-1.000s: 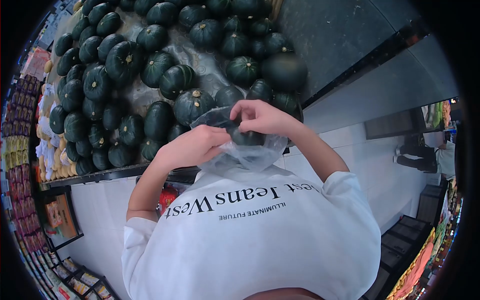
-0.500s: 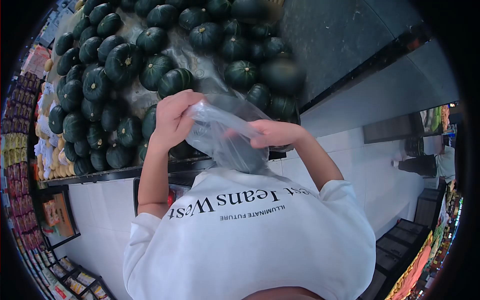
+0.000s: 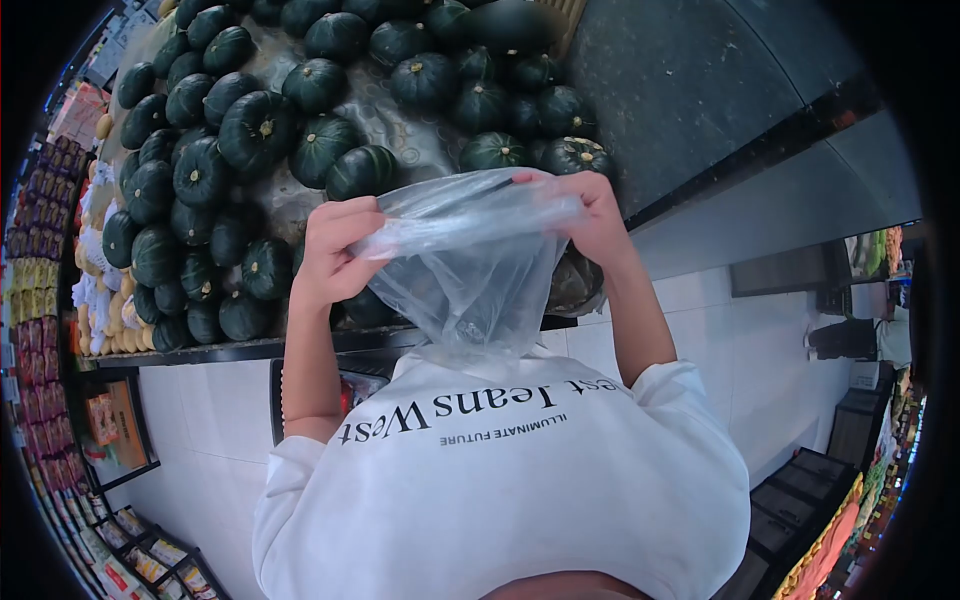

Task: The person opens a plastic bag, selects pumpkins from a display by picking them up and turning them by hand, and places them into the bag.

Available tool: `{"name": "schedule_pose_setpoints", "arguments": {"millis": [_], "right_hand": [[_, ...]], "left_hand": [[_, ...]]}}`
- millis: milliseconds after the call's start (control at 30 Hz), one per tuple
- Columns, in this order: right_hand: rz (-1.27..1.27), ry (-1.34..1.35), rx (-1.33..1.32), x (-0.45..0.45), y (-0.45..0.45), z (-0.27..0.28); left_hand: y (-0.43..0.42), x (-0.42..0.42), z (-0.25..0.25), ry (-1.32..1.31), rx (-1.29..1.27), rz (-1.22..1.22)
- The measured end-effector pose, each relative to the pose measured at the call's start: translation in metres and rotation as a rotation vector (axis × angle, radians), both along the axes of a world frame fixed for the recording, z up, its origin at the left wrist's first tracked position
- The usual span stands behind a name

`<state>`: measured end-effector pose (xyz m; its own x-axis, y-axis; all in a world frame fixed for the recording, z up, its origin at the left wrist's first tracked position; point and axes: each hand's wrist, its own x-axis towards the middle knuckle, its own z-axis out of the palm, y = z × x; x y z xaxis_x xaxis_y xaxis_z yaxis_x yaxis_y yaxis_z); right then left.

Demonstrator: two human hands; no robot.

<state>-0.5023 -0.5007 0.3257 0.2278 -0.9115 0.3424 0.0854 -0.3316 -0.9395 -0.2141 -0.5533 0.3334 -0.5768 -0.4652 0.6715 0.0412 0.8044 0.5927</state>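
A clear plastic bag (image 3: 470, 285) hangs in front of my chest, its mouth stretched wide between both hands. My left hand (image 3: 340, 248) is closed on the rim at one side, thumb against the fingers. On the other side my right hand (image 3: 592, 212) grips the rim, some fingers tucked inside the mouth. The bag's body tapers down toward my white shirt, and I make out nothing inside it. Just beyond the bag lie dark green squashes (image 3: 362, 172) on the produce stand, close to both hands but not touched by them.
More squashes (image 3: 258, 132) are heaped across the stand, whose black front edge (image 3: 225, 352) runs before me. A grey counter surface (image 3: 690, 95) borders it at right. Pale produce in white netting (image 3: 95, 250) lies at far left. Another person (image 3: 850, 338) stands far right.
My hands have moved apart, the right one going up and to the right. The bag's bunched mouth is now spread wide.
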Motion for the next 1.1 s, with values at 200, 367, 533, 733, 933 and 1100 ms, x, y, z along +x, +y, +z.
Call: {"name": "schedule_pose_setpoints", "arguments": {"millis": [200,367,533,733,933,1100], "right_hand": [[0.154,0.623,-0.205,-0.004,0.000,0.003],[0.312,0.777,-0.104,-0.007,0.009,0.009],[0.402,0.228,-0.166,-0.027,-0.018,0.027],[-0.414,0.192,0.117,-0.001,-0.072,0.015],[-0.468,0.749,0.236,0.020,-0.096,-0.044],[-0.509,0.899,0.416,0.031,-0.105,-0.056]], "left_hand": [[-0.006,0.005,-0.005,-0.215,-0.042,-0.002],[-0.013,0.004,0.010,-0.249,0.136,-0.252],[-0.030,-0.015,0.033,-0.021,0.504,-0.249],[-0.051,-0.094,0.009,-0.419,0.506,0.318],[-0.092,-0.120,-0.050,-0.770,0.382,0.347],[-0.104,-0.129,-0.075,-0.849,0.487,0.217]]}}
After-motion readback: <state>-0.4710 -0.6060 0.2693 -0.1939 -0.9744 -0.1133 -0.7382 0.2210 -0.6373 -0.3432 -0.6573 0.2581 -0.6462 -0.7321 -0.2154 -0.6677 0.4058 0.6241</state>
